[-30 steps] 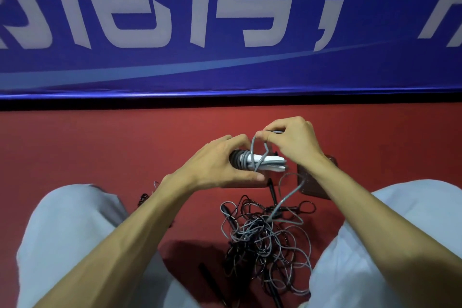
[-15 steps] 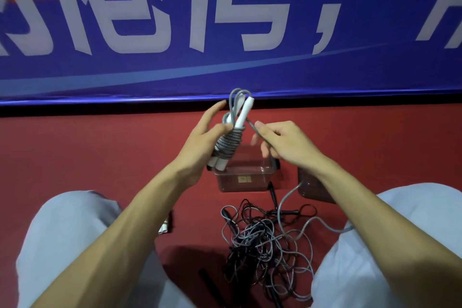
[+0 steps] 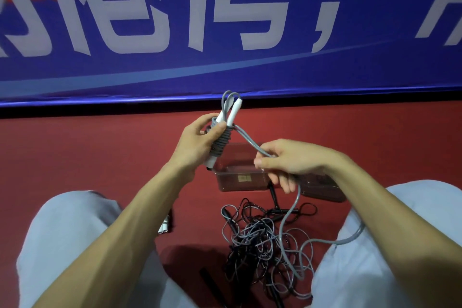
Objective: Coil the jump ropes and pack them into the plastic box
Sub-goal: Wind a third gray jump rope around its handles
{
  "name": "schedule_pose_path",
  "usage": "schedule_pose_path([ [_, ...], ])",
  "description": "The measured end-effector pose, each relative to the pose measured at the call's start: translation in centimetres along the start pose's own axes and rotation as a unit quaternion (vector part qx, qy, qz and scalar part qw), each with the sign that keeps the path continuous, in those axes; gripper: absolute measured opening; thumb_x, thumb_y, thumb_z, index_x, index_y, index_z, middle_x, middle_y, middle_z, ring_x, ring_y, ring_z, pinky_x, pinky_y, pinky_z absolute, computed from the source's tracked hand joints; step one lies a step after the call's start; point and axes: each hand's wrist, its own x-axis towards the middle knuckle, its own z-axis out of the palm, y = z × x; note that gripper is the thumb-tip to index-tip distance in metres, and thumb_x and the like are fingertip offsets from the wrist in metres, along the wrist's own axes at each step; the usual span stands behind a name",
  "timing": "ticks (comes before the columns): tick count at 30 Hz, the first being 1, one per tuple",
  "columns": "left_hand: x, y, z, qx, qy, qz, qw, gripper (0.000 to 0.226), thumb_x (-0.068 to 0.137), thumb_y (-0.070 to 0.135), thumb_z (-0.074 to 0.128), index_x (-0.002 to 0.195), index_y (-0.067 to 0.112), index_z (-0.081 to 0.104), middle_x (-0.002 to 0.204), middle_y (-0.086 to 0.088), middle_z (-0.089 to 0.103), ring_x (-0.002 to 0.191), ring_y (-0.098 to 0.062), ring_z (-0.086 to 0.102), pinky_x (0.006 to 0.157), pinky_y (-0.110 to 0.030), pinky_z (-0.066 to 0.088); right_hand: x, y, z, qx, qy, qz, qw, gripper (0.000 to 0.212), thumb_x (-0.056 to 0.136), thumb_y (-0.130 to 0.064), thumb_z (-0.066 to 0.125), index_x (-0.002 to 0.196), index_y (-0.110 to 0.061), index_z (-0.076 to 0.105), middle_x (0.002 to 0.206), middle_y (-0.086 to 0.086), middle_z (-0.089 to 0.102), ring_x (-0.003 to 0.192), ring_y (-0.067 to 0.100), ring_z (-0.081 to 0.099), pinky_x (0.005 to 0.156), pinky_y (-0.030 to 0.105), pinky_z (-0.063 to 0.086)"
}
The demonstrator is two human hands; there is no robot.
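Right, on my feed the left hand (image 3: 197, 142) is clamped on the jump rope bundle (image 3: 223, 138), fingers curled round behind it and the thumb pressed down on the grey wraps. The bundle is two white handles laid side by side and bound by tight turns of grey cord. Its long axis stands nearly upright and leans right at the top; the handle tips and a small loop point up toward the blue banner (image 3: 350, 70), and the lower end points down at the near left corner of the plastic box (image 3: 240, 181). That clear box sits on the red floor (image 3: 100, 157), under and between my hands. From the top wrap a free cord (image 3: 247, 144) slants down to the right into the right hand (image 3: 292, 160), whose fingers are curled together round it, thumb and forefinger pinching. Below that hand the cord drops into the tangle of ropes (image 3: 260, 240) between my knees
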Motion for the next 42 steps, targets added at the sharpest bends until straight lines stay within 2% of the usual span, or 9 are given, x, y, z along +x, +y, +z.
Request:
schedule_pose_path([
  [6, 0.0, -0.8, -0.7, 0.385, 0.019, 0.089, 0.918, 0.044, 0.087, 0.046, 0.068, 0.128, 0.032, 0.059, 0.105, 0.003, 0.07, 0.082, -0.02, 0.066, 0.074, -0.037, 0.054, -0.5, -0.2, 0.3, -0.183, 0.01, -0.046, 0.982, 0.011, 0.101, -0.015, 0.045, 0.104, -0.014, 0.055, 0.066, 0.001, 0.059, 0.053, 0.01, 0.061, 0.057, 0.022, 0.052],
  [10, -0.2, -0.9, -0.2, 0.46, -0.029, 0.088, 0.883, 0.043, 0.085, 0.046, 0.07, 0.124, 0.034, 0.059, 0.097, 0.004, 0.065, 0.081, -0.018, 0.056, 0.066, -0.031, 0.039, -0.8, -0.6, 0.5, -0.226, 0.015, -0.089, 0.97, 0.017, 0.102, -0.013, 0.039, 0.105, -0.013, 0.056, 0.077, 0.001, 0.061, 0.056, 0.002, 0.055, 0.063, 0.022, 0.048],
  [13, 0.0, -1.1, -0.1, 0.523, -0.092, 0.076, 0.844, 0.04, 0.084, 0.044, 0.071, 0.121, 0.04, 0.057, 0.101, 0.005, 0.065, 0.091, -0.024, 0.061, 0.068, -0.034, 0.045, -0.8, -0.9, 0.8, -0.264, 0.038, -0.119, 0.956, 0.017, 0.103, -0.016, 0.039, 0.109, -0.02, 0.055, 0.079, -0.005, 0.062, 0.056, -0.002, 0.055, 0.063, 0.027, 0.045],
  [18, -0.6, -0.9, 0.5, 0.571, -0.189, 0.093, 0.794, 0.043, 0.08, 0.036, 0.068, 0.122, 0.041, 0.058, 0.089, 0.004, 0.051, 0.086, -0.019, 0.052, 0.069, -0.032, 0.042, -0.6, -0.6, 0.5, -0.369, 0.197, -0.156, 0.895, 0.016, 0.1, -0.033, 0.047, 0.107, -0.028, 0.06, 0.101, -0.01, 0.065, 0.094, 0.016, 0.06, 0.076, 0.037, 0.048],
  [22, -1.0, -0.5, 0.7, 0.592, -0.198, 0.128, 0.77, 0.046, 0.078, 0.037, 0.066, 0.123, 0.044, 0.057, 0.087, 0.004, 0.051, 0.078, -0.015, 0.043, 0.069, -0.03, 0.04, 0.2, 0.4, 0.4, -0.331, 0.313, -0.144, 0.878, 0.022, 0.093, -0.044, 0.057, 0.098, -0.023, 0.062, 0.094, -0.01, 0.064, 0.09, 0.018, 0.059, 0.07, 0.033, 0.04],
  [26, -1.6, -0.1, 0.7, 0.547, -0.219, 0.122, 0.798, 0.048, 0.082, 0.05, 0.065, 0.129, 0.049, 0.054, 0.079, 0.015, 0.044, 0.091, -0.014, 0.051, 0.072, -0.03, 0.04, 1.2, 1.1, 0.6, -0.233, 0.358, -0.124, 0.895, 0.022, 0.087, -0.041, 0.067, 0.085, -0.019, 0.065, 0.073, -0.009, 0.058, 0.072, 0.017, 0.054, 0.065, 0.028, 0.033],
  [31, -2.0, 0.5, 1.2, 0.526, -0.215, 0.094, 0.818, 0.071, 0.058, 0.088, 0.048, 0.117, 0.052, 0.061, 0.076, 0.016, 0.053, 0.082, -0.012, 0.055, 0.07, -0.031, 0.047, 1.7, 0.9, 0.4, -0.087, 0.316, -0.115, 0.938, 0.02, 0.077, -0.036, 0.079, 0.077, -0.018, 0.069, 0.067, 0.0, 0.065, 0.049, 0.015, 0.06, 0.051, 0.03, 0.053],
  [37, -2.0, -0.1, 1.7, 0.53, -0.203, 0.09, 0.818, 0.069, 0.057, 0.093, 0.042, 0.103, 0.049, 0.068, 0.077, 0.004, 0.065, 0.076, -0.015, 0.06, 0.062, -0.03, 0.046, 1.8, 1.4, -0.3, -0.097, 0.326, -0.087, 0.936, 0.024, 0.067, -0.039, 0.086, 0.072, -0.021, 0.072, 0.068, -0.005, 0.067, 0.066, 0.009, 0.057, 0.058, 0.016, 0.042],
  [42, -1.3, 0.2, 1.3, 0.374, -0.181, 0.043, 0.909, 0.039, 0.065, 0.061, 0.057, 0.103, 0.053, 0.066, 0.084, 0.015, 0.071, 0.082, -0.009, 0.065, 0.074, -0.032, 0.053, 1.5, 1.5, -1.1, -0.076, 0.316, -0.065, 0.943, 0.017, 0.081, -0.041, 0.074, 0.089, -0.027, 0.079, 0.09, -0.012, 0.075, 0.088, 0.002, 0.064, 0.081, 0.023, 0.049],
])
